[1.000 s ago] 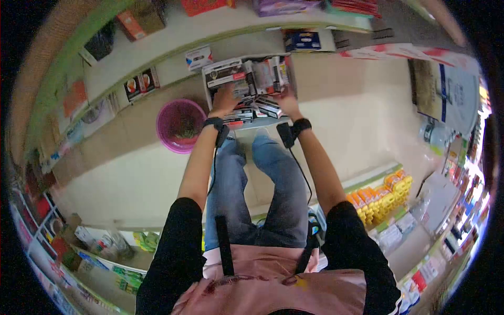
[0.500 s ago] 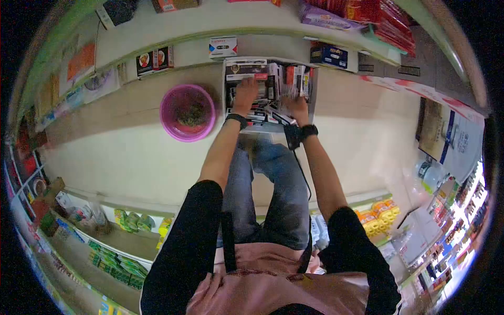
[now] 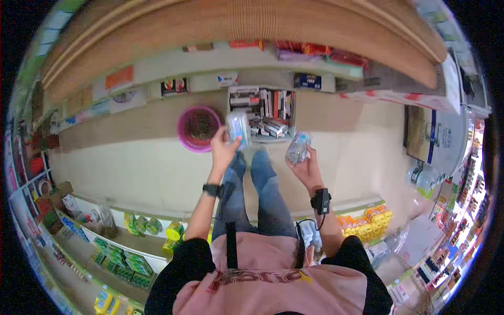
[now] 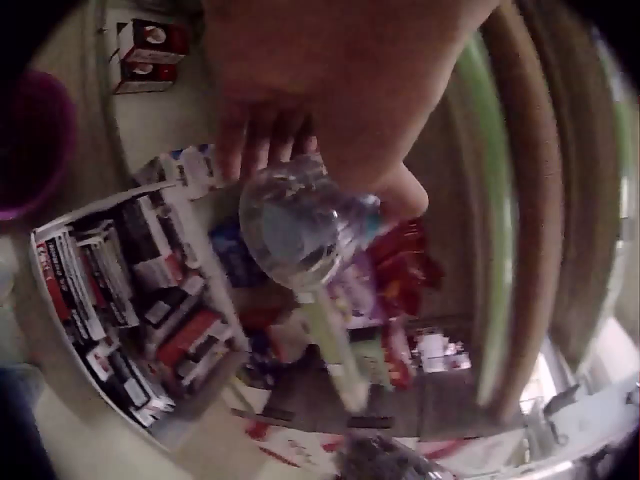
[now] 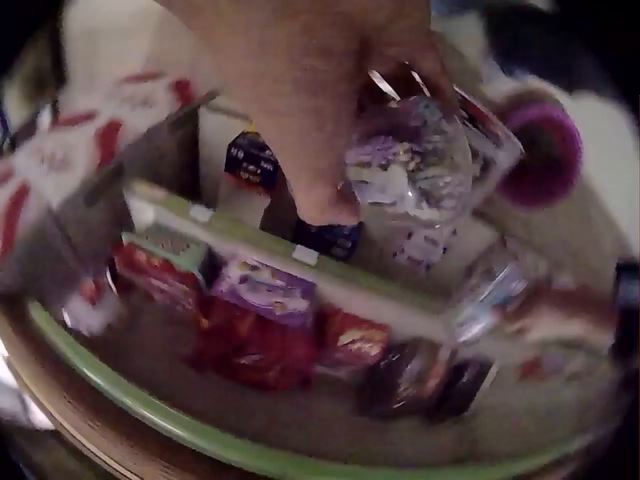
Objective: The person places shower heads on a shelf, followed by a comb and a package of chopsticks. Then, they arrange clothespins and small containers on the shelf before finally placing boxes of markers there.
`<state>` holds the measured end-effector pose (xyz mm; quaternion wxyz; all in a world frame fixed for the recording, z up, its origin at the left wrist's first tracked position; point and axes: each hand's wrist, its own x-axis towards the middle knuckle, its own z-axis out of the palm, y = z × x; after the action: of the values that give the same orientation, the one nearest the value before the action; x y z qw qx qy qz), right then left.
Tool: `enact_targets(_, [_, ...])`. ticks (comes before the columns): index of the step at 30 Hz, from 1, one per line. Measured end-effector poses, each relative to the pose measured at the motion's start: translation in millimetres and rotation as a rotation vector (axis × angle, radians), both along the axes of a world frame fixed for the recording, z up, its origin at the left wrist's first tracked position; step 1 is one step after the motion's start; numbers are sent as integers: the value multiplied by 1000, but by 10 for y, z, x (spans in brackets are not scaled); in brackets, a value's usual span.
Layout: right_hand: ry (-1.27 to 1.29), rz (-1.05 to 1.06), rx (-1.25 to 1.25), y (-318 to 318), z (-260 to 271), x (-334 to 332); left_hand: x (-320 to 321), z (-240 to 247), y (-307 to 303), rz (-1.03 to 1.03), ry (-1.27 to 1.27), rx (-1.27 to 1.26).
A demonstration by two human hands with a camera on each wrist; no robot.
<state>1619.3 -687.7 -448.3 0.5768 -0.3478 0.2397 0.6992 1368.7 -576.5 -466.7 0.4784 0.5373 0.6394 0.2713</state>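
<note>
In the head view my left hand grips a clear plastic container with a bluish label, raised in front of the box. My right hand holds another clear container, contents greyish, to the right. The left wrist view shows thumb and fingers of the left hand around the clear container. In the right wrist view the right hand grips its container. Behind them on the floor, the open box holds many small dark and white packets; no hand touches it.
A pink basin stands on the floor left of the box. Beyond the box runs a low shelf with small boxes and packets. Large cartons stand at the right. Behind my legs, another shelf carries yellow-orange packs and green goods.
Both hands have left the box of packets and come back toward the body, each now gripping a clear container. The head view has shifted, showing more of the wooden edge above the shelf.
</note>
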Motion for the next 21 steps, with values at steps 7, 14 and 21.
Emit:
enact_targets(7, [-264,162,452,396,2014,-399,68,2197,-274,86,-748,48])
enact_targets(14, [-427,268,745,429,2537,-608,-39,3224,-410,-27,-653,281])
enact_targets(21, [-241,315,790,373,3054,-1079,-458,3532,-611,97,-794,379])
